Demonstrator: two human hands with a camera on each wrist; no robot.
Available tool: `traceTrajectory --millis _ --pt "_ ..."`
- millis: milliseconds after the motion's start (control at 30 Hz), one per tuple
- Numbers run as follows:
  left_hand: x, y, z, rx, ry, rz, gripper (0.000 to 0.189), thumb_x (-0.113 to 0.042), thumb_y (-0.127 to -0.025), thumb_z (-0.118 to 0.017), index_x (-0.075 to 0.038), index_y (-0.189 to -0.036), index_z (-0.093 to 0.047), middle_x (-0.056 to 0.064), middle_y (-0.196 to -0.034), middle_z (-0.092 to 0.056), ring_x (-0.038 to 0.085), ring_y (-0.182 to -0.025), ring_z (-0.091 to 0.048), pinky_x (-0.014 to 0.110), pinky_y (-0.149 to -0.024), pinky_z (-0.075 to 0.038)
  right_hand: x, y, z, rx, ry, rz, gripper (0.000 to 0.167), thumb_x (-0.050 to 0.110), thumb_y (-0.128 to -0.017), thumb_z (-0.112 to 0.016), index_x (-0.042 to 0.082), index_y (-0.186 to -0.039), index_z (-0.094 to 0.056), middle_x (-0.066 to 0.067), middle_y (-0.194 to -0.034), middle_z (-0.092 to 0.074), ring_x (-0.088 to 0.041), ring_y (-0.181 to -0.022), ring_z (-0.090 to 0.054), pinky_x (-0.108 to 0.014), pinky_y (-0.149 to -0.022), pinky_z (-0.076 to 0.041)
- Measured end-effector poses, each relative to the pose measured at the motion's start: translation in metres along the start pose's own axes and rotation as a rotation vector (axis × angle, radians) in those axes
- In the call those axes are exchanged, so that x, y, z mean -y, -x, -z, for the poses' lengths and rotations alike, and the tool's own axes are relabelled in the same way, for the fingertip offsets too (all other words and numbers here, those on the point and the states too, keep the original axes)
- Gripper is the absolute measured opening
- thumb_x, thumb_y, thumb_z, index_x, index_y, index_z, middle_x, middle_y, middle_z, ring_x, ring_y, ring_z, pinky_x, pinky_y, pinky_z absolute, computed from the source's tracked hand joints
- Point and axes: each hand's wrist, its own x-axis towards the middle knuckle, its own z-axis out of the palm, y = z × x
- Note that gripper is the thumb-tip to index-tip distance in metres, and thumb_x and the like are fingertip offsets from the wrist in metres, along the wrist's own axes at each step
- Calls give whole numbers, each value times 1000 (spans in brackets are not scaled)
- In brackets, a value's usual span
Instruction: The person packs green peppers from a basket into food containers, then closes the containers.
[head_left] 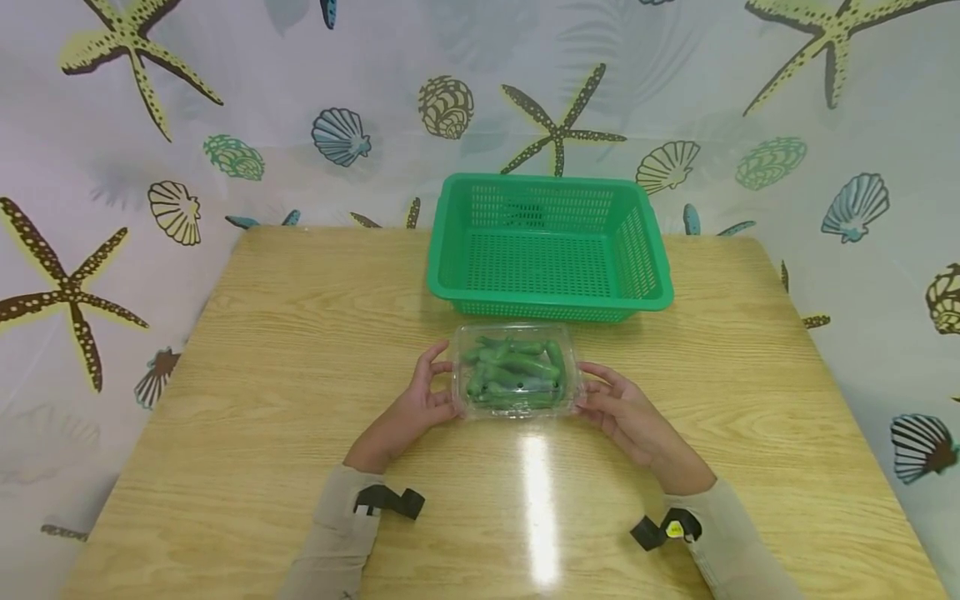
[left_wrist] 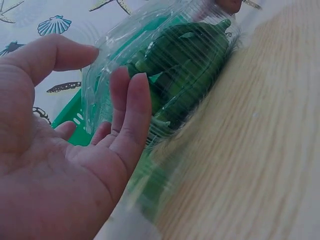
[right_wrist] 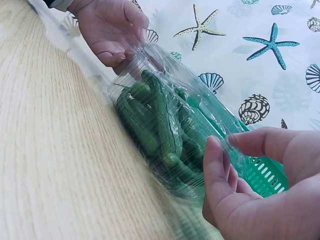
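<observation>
A clear plastic clamshell container (head_left: 463,354) of long green peppers (head_left: 517,362) is held between both hands, its lid down over them. My left hand (head_left: 423,396) grips its left end; in the left wrist view, the thumb (left_wrist: 80,55) is at the container's rim with two fingers bent against its side. At the opposite end, my right hand (head_left: 626,412) pinches the rim between thumb and fingers, as the right wrist view shows. Light glints off the clear plastic, and the peppers lie pressed together inside.
Just behind the container stands a green plastic basket (head_left: 551,304) with slotted walls, nothing in it. Both rest over a light wood-grain table (head_left: 315,333). A white cloth (head_left: 480,50) printed with starfish and shells hangs behind the table and along its sides.
</observation>
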Motion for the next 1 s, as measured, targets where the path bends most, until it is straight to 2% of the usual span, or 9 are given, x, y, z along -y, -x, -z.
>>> traceTrajectory --millis 100,200,333,567,733,1000 --pt "1 -1 0 -2 10 -14 89 -2 -89 -61 -31 -146 1 11 -141 -18 33 -105 -56 48 -89 -48 0 -1 0 -2 7 -2 62 -9 -89 -50 -3 -142 -17 -8 -101 -56 -15 -84 -61 -29 -82 -53" --pt "9 -5 2 -8 26 -39 89 -4 -88 -62 -33 -146 -1 11 -142 -18 34 -101 -59 49 -87 -49 0 -1 -1 -8 15 -6 63 -9 -89 -50 -3 -142 -17 -8 -101 -55 -15 -84 -61 -29 -82 -53" --pt "17 -9 4 -31 57 -32 89 0 -87 -62 -37 -145 -5 9 -143 -18 32 -95 -60 48 -85 -51 0 -2 -1 -8 25 -10 63 -9 -88 -51 -3 -142 -18 -8 -102 -56 -15 -85 -61 -29 -83 -53" --pt "15 -10 4 -55 99 -36 89 12 -86 -52 -32 -146 -3 9 -145 -12 28 -84 -59 58 -85 -46 -2 -4 -3 -5 46 -19 62 -8 -88 -53 -1 -141 -21 -7 -102 -56 -16 -87 -61 -32 -87 -51" --pt "13 -8 4 -60 121 -43 87 12 -87 -51 -34 -146 -6 6 -144 -13 25 -83 -58 57 -84 -48 -1 -4 -4 -11 36 -26 63 -9 -88 -53 1 -141 -21 -7 -99 -55 -16 -86 -61 -33 -87 -51" --pt "13 -8 3 -61 136 -69 83 7 -87 -51 -33 -146 -7 9 -144 -13 25 -83 -56 52 -83 -50 0 -4 -5 -9 34 -35 66 -9 -87 -56 3 -142 -21 -6 -98 -55 -16 -86 -61 -36 -90 -50"
